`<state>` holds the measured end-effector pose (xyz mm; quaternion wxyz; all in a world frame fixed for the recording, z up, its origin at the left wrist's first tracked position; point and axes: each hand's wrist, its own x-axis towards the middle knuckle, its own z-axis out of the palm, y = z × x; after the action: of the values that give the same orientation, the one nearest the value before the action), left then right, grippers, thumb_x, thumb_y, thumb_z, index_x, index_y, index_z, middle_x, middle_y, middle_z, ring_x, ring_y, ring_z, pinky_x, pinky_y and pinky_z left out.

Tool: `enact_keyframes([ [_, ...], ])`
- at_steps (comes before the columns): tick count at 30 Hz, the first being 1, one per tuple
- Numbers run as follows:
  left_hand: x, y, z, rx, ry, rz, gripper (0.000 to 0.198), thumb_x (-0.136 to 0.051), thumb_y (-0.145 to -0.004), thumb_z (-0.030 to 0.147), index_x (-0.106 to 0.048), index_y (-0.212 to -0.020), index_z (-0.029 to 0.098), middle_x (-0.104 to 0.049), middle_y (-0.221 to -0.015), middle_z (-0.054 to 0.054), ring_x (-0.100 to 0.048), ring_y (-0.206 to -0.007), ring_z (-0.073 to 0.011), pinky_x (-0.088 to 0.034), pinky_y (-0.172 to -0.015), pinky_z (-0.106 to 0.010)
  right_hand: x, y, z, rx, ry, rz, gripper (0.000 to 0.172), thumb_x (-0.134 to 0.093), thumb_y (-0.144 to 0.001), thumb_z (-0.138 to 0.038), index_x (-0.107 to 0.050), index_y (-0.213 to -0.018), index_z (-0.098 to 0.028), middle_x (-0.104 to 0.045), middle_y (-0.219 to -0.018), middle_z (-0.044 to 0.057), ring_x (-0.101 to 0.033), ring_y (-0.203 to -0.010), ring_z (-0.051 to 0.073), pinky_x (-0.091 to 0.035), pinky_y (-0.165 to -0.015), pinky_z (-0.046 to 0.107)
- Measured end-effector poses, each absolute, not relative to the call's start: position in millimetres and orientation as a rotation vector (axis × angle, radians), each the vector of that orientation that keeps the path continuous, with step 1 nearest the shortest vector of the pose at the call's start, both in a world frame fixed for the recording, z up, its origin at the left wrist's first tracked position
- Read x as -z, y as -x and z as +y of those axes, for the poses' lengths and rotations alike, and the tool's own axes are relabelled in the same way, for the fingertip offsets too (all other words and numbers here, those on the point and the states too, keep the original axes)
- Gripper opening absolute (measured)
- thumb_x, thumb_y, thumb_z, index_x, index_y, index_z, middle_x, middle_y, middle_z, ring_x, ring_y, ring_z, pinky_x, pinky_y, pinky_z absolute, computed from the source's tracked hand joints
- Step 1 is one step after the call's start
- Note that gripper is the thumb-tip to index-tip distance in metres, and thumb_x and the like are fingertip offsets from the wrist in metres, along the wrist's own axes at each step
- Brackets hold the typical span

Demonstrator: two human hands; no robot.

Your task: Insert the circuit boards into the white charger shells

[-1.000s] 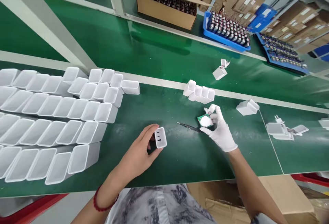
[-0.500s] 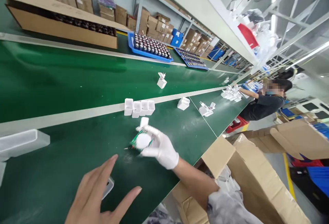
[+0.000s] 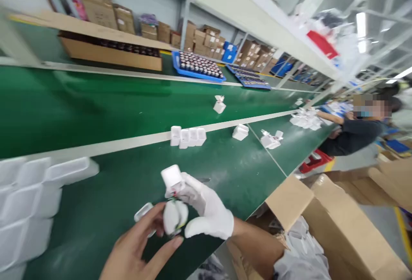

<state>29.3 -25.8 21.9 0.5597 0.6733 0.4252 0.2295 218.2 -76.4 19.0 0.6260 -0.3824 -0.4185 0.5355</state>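
My right hand (image 3: 206,211), in a white glove, is closed around a small circuit board assembly (image 3: 174,218) with a white round part; a white cap piece (image 3: 172,177) sticks up from it. My bare left hand (image 3: 141,250) reaches in from below. Its thumb and fingertips touch the same assembly. A white charger shell (image 3: 143,212) lies on the green mat just behind the left fingers. Motion blurs the picture.
Rows of empty white shells (image 3: 35,198) fill the left. A cluster of shells (image 3: 188,136) and loose charger parts (image 3: 240,132) lie farther along the green bench (image 3: 96,112). An open cardboard box (image 3: 322,228) stands at the right. Another person (image 3: 357,130) works farther down the line.
The camera has swung right and up. My left hand let go of the white charger shell, which now lies on the mat, and rose to meet the assembly in my right hand.
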Motion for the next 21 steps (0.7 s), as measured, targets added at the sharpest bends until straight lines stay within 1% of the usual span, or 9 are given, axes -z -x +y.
enact_keyframes([
  [2, -33, -30, -25, -0.472, -1.747, 0.978, 0.053, -0.071, -0.076, 0.053, -0.066, -0.122, 0.028, -0.075, -0.098, -0.004, -0.072, -0.085, -0.0244, -0.062, -0.067, -0.028, -16, -217, -82, -1.372, 0.910, -0.940, 0.108, -0.094, -0.056, -0.038, -0.037, -0.147, -0.030, -0.064, -0.129, 0.012, -0.063, -0.115, 0.029, -0.047, -0.101, 0.049],
  [4, -39, -30, -25, -0.408, -1.827, 0.975, 0.054, -0.066, -0.081, 0.053, -0.062, -0.127, 0.026, -0.073, -0.109, -0.008, -0.071, -0.091, -0.0252, -0.061, -0.063, -0.027, -17, -218, -85, -1.360, 0.982, -0.915, 0.108, -0.091, -0.061, -0.042, -0.031, -0.150, -0.032, -0.065, -0.127, 0.012, -0.063, -0.115, 0.030, -0.046, -0.101, 0.052],
  [7, -41, -28, -27, -0.342, -1.911, 0.939, 0.058, -0.064, -0.083, 0.055, -0.059, -0.132, 0.023, -0.069, -0.116, -0.012, -0.068, -0.102, -0.0299, -0.062, -0.072, -0.034, -20, -220, -88, -1.286, 1.073, -0.970, 0.112, -0.089, -0.063, -0.044, -0.024, -0.153, -0.035, -0.068, -0.122, 0.010, -0.061, -0.118, 0.030, -0.037, -0.108, 0.056],
  [9, -40, -24, -29, -0.351, -1.968, 0.902, 0.058, -0.065, -0.084, 0.054, -0.057, -0.133, 0.025, -0.068, -0.118, -0.012, -0.066, -0.107, -0.0307, -0.061, -0.082, -0.039, -20, -219, -89, -1.251, 1.107, -1.039, 0.112, -0.089, -0.064, -0.044, -0.022, -0.154, -0.035, -0.069, -0.120, 0.009, -0.061, -0.117, 0.030, -0.035, -0.110, 0.057],
  [11, -37, -16, -29, -0.433, -2.025, 0.889, 0.059, -0.067, -0.083, 0.053, -0.055, -0.135, 0.027, -0.064, -0.125, -0.011, -0.061, -0.115, -0.0314, -0.058, -0.090, -0.042, -19, -219, -89, -1.217, 1.122, -1.071, 0.109, -0.087, -0.067, -0.042, -0.021, -0.154, -0.035, -0.068, -0.119, 0.009, -0.062, -0.115, 0.030, -0.038, -0.108, 0.057],
  [13, -30, -8, -27, -0.548, -2.058, 0.974, 0.067, -0.071, -0.080, 0.051, -0.049, -0.139, 0.029, -0.056, -0.135, -0.012, -0.054, -0.124, -0.0333, -0.055, -0.095, -0.045, -20, -219, -85, -1.203, 1.131, -1.033, 0.106, -0.084, -0.072, -0.040, -0.017, -0.155, -0.035, -0.067, -0.119, 0.009, -0.063, -0.112, 0.030, -0.045, -0.101, 0.054],
  [16, -13, 0, -19, -0.571, -2.011, 1.149, 0.081, -0.073, -0.080, 0.044, -0.033, -0.148, 0.031, -0.043, -0.148, -0.013, -0.044, -0.134, -0.0365, -0.056, -0.093, -0.047, -22, -219, -74, -1.204, 1.142, -0.917, 0.108, -0.082, -0.073, -0.042, -0.014, -0.155, -0.035, -0.066, -0.120, 0.009, -0.064, -0.109, 0.030, -0.051, -0.095, 0.052],
  [18, -1, -2, -16, -0.496, -1.948, 1.135, 0.075, -0.071, -0.083, 0.034, -0.032, -0.147, 0.031, -0.043, -0.149, -0.012, -0.041, -0.138, -0.0357, -0.058, -0.089, -0.045, -23, -218, -65, -1.216, 1.134, -0.898, 0.108, -0.084, -0.071, -0.040, -0.015, -0.155, -0.032, -0.066, -0.118, 0.010, -0.065, -0.109, 0.030, -0.051, -0.095, 0.052],
  [21, 9, -9, -15, -0.497, -1.864, 1.074, 0.059, -0.067, -0.085, 0.023, -0.040, -0.137, 0.029, -0.051, -0.141, -0.011, -0.053, -0.128, -0.0305, -0.060, -0.084, -0.040, -27, -212, -56, -1.229, 1.075, -0.960, 0.102, -0.084, -0.071, -0.032, -0.021, -0.151, -0.034, -0.065, -0.116, 0.009, -0.064, -0.109, 0.030, -0.052, -0.094, 0.053],
])
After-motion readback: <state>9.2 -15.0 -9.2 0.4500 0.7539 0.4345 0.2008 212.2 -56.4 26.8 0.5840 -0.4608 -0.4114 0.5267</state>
